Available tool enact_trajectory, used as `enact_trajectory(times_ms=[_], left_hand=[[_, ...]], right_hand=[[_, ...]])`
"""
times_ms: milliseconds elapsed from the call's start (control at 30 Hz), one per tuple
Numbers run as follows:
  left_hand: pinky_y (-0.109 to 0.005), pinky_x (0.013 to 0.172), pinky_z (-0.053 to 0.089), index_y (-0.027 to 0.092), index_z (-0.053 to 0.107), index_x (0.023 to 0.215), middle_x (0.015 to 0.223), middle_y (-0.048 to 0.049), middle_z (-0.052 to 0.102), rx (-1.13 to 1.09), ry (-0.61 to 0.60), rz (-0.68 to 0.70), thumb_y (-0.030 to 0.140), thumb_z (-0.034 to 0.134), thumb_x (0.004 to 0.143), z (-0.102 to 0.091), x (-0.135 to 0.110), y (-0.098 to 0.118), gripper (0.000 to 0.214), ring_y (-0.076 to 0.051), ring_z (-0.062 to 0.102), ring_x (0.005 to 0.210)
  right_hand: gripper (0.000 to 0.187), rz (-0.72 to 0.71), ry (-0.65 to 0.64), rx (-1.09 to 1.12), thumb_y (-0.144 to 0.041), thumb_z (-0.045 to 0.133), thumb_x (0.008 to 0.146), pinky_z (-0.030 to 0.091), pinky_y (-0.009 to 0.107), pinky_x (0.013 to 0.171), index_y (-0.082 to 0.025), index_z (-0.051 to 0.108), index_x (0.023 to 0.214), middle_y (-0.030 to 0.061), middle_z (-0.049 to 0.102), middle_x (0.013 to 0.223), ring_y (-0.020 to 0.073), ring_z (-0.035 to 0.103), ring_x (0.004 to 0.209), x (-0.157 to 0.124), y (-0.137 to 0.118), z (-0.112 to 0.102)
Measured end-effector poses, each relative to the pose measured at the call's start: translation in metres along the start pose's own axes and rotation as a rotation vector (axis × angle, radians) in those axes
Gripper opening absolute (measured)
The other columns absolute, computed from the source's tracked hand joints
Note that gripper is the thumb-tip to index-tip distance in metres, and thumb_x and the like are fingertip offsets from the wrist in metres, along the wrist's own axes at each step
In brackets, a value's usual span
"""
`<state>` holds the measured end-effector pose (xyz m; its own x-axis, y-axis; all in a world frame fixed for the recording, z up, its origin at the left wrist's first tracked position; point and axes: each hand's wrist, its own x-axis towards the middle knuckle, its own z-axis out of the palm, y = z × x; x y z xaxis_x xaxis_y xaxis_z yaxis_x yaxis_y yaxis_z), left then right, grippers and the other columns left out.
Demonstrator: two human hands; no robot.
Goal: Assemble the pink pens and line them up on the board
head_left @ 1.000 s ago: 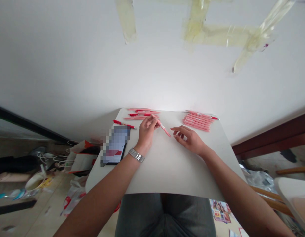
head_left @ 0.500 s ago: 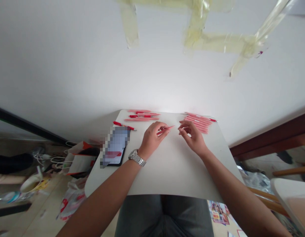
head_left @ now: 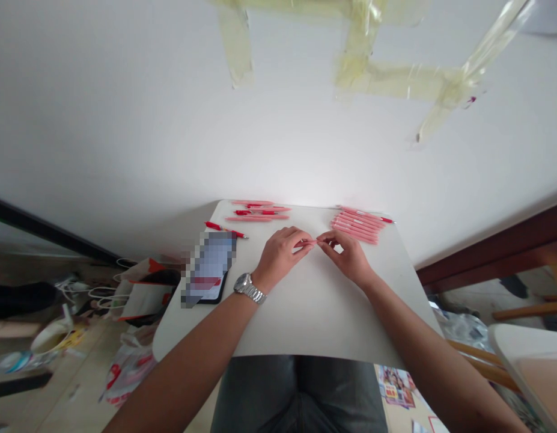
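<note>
Clutter lies on the floor beyond the left edge of the white table (head_left: pixel 314 325): a clear bottle (head_left: pixel 12 362), a plastic bag (head_left: pixel 130 365) and a paper bag (head_left: pixel 147 297). On the table, along that left edge, rests a phone (head_left: pixel 215 267), its screen blurred into blocks. Just behind the phone, near the far left corner, a red pen (head_left: pixel 237 234) lies at a slant. Next, by the far edge and left of its middle, several loose pens (head_left: pixel 258 219) lie roughly parallel, mostly pink, with some red parts among them.

The left hand (head_left: pixel 280 252) is over the middle of the table (a metal watch (head_left: pixel 251 288) circles its wrist), thumb and fingers closed around a pink pen (head_left: pixel 307 242). This pen sits between the two hands, much of it hidden by the fingers. At its right end the right hand (head_left: pixel 350 257) meets it, thumb and forefinger pinched on the tip.

Behind the right hand, towards the far right corner, pink pens (head_left: pixel 357 228) lie side by side in a close row; at its back, a red grip with a metal tip (head_left: pixel 387 221) sticks out towards the right edge.
</note>
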<state>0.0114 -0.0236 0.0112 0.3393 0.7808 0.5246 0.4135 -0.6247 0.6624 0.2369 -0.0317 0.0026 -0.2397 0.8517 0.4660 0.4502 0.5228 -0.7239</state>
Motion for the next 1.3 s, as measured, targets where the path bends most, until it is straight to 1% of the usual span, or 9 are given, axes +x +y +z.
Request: enact_trajectory(times_ms=[100,267,500,700,800,900,1000,1100,1300], left_hand=[[-0.037,0.087,0.048,0.028,0.075,0.101,0.095,-0.0039,0.073,0.05,0.004,0.001,0.03,0.075,0.096,0.0,0.0,-0.002,0.006,-0.023,0.065,0.092],[-0.035,0.087,0.053,0.025,0.071,0.108,0.099,-0.0028,0.071,0.166,-0.007,-0.019,0.026,0.07,0.099,-0.003,-0.001,-0.004,0.009,-0.02,0.067,0.093],[-0.035,0.09,0.056,0.024,0.071,0.106,0.101,-0.0037,0.07,0.186,0.001,-0.01,0.022,0.068,0.1,-0.001,-0.001,-0.006,0.008,-0.02,0.067,0.097],[-0.03,0.083,0.057,0.023,0.073,0.11,0.099,-0.0048,0.07,0.099,0.021,-0.015,0.03,0.064,0.104,-0.002,0.0,-0.004,0.014,-0.017,0.068,0.092],[-0.026,0.077,0.057,0.022,0.075,0.111,0.099,-0.0048,0.07,0.047,0.03,-0.006,0.031,0.064,0.104,-0.002,0.001,-0.002,0.016,-0.016,0.067,0.089],[-0.025,0.075,0.056,0.022,0.076,0.111,0.098,-0.0046,0.071,0.002,0.023,-0.006,0.032,0.066,0.103,-0.002,0.001,0.001,0.016,-0.014,0.066,0.084],[-0.026,0.074,0.056,0.022,0.077,0.11,0.098,-0.0047,0.072,-0.057,-0.003,-0.023,0.034,0.068,0.102,-0.001,0.001,0.003,0.018,-0.013,0.065,0.079],[-0.026,0.074,0.056,0.022,0.078,0.11,0.099,-0.005,0.073,-0.128,-0.034,-0.044,0.036,0.068,0.102,0.0,0.0,0.003,0.019,-0.013,0.066,0.08],[-0.025,0.072,0.056,0.022,0.079,0.108,0.099,-0.0051,0.074,-0.211,-0.05,-0.088,0.037,0.07,0.101,0.002,0.0,0.005,0.018,-0.014,0.068,0.082]], right_hand=[[0.021,0.003,0.015,0.005,-0.043,0.065,0.103,0.058,0.034,0.074,-0.024,0.071,0.106,0.0054,0.076,0.098,0.0187,0.07,0.083,0.001,0.002,0.0],[0.022,0.031,0.06,0.056,-0.045,0.066,0.103,0.059,0.034,0.075,-0.023,0.07,0.104,0.0056,0.075,0.097,0.0191,0.071,0.084,0.003,0.003,-0.002],[0.026,0.088,0.062,0.176,-0.049,0.07,0.1,0.059,0.036,0.078,-0.024,0.069,0.105,0.0057,0.074,0.096,0.0199,0.072,0.086,0.005,0.005,-0.002],[0.035,0.223,0.057,0.471,-0.05,0.079,0.092,0.058,0.033,0.079,-0.026,0.068,0.115,0.0039,0.073,0.1,0.0177,0.072,0.089,0.007,0.001,-0.002],[0.032,0.277,0.086,0.544,-0.049,0.079,0.093,0.058,0.031,0.078,-0.026,0.07,0.113,0.0032,0.072,0.101,0.0167,0.072,0.089,0.007,-0.003,-0.003],[0.031,0.376,0.095,0.682,-0.052,0.078,0.093,0.058,0.03,0.08,-0.026,0.074,0.11,0.0033,0.071,0.107,0.0164,0.071,0.092,0.008,-0.007,-0.004],[0.032,0.484,0.039,0.857,-0.056,0.074,0.095,0.057,0.027,0.078,-0.026,0.077,0.104,0.004,0.073,0.109,0.015,0.07,0.091,0.008,-0.009,-0.006],[0.029,0.536,-0.019,0.985,-0.053,0.076,0.095,0.057,0.022,0.075,-0.025,0.079,0.099,0.0036,0.074,0.105,0.0136,0.069,0.09,0.009,-0.01,-0.007],[0.026,0.587,-0.064,1.052,-0.049,0.079,0.093,0.06,0.02,0.084,-0.023,0.081,0.098,0.0029,0.076,0.106,0.012,0.07,0.092,0.01,-0.01,-0.01]])
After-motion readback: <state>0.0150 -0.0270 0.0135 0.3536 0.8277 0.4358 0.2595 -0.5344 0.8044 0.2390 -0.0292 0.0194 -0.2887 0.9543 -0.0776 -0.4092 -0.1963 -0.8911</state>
